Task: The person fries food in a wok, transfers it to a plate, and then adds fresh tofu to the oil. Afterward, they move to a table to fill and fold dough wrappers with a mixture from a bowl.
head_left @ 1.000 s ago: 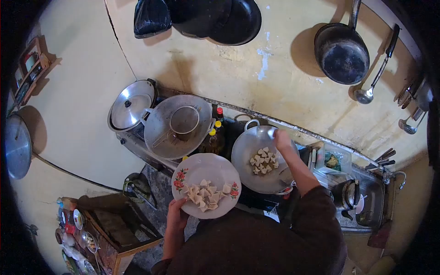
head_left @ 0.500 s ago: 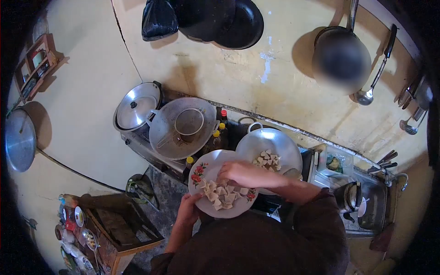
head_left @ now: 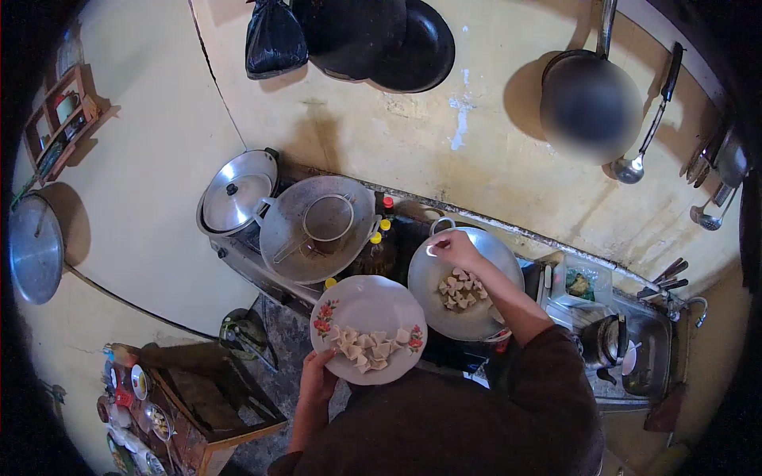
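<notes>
My left hand (head_left: 316, 379) holds a white plate (head_left: 359, 300) with red flowers by its near rim. Several pale cut pieces (head_left: 368, 346) lie on the plate's near half. My right hand (head_left: 449, 247) is over the far-left side of a metal wok (head_left: 432, 295), fingers pinched on one small pale piece. More pale pieces (head_left: 461, 290) lie in the middle of the wok. The plate is just left of the wok and overlaps its rim.
Left of the wok stands a second wok (head_left: 316, 230) with a strainer (head_left: 327, 217) in it, then a lidded pot (head_left: 236, 193). Sauce bottles (head_left: 379, 241) stand between the woks. A sink (head_left: 635, 349) with a kettle (head_left: 602, 339) is at right. Pans (head_left: 589, 95) hang on the wall.
My right hand went from the wok's far rim to the plate, took a piece, and now is back over the wok. The plate shifted slightly left.
</notes>
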### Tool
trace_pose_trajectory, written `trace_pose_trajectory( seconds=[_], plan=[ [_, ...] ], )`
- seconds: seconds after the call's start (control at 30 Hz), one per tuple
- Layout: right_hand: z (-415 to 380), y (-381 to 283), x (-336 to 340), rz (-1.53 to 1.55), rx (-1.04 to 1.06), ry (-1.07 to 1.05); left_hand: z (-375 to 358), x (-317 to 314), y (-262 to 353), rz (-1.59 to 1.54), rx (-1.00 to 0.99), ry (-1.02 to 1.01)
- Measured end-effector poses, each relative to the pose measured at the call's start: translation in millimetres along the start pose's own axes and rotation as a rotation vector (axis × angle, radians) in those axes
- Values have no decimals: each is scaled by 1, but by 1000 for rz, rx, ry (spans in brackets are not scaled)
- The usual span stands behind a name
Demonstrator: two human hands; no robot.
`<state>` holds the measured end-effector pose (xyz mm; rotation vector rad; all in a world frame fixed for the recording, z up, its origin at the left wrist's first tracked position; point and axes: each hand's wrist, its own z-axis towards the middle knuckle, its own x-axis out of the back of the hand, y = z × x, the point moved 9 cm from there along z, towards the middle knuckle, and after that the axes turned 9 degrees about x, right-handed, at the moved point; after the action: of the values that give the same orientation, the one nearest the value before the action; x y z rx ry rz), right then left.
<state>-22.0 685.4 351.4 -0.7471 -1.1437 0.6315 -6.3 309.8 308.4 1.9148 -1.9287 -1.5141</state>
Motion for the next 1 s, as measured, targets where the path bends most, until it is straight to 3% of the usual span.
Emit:
trace_pose_trajectory(
  seconds=[0.1, 0.17, 0.27, 0.37, 0.47, 0.5, 0.57, 0.63, 0.7, 0.77, 0.8, 0.87, 1.0],
  plan=[
    [-8, 63, -11, -258, -129, -74, -4, 7, 5, 1, -53, 17],
    [-12, 95, -22, -632, -202, -177, -7, 14, 7, 14, -77, 46],
    [-19, 116, -33, -822, -324, -207, -9, 21, 7, 44, -68, 69],
    [-19, 151, -56, -984, -159, -283, -10, 19, 10, 28, -99, 52],
    [-16, 164, -50, -900, -204, -208, -10, 21, 10, 42, -70, 102],
    [-13, 147, -47, -895, -204, -213, -9, 18, 11, 29, -77, 76],
    [-6, 83, -24, -607, -85, 9, -8, 15, 12, 16, -76, 57],
    [-2, 9, -11, -236, 12, 91, -4, 12, 7, -47, -4, 62],
    [-5, -66, -13, 29, 162, 43, 0, 1, 7, -30, 6, 54],
    [-18, -121, -31, 195, 270, -169, 4, -8, 6, -10, 14, 44],
    [-23, -136, -30, 194, 264, -161, 8, -12, 4, -3, 22, 22],
    [-44, -165, -57, -17, 379, -426, 12, -20, 2, 10, 36, -5],
    [-66, -176, -82, -96, 434, -480, 17, -31, 0, 34, 35, -51]
  ],
)
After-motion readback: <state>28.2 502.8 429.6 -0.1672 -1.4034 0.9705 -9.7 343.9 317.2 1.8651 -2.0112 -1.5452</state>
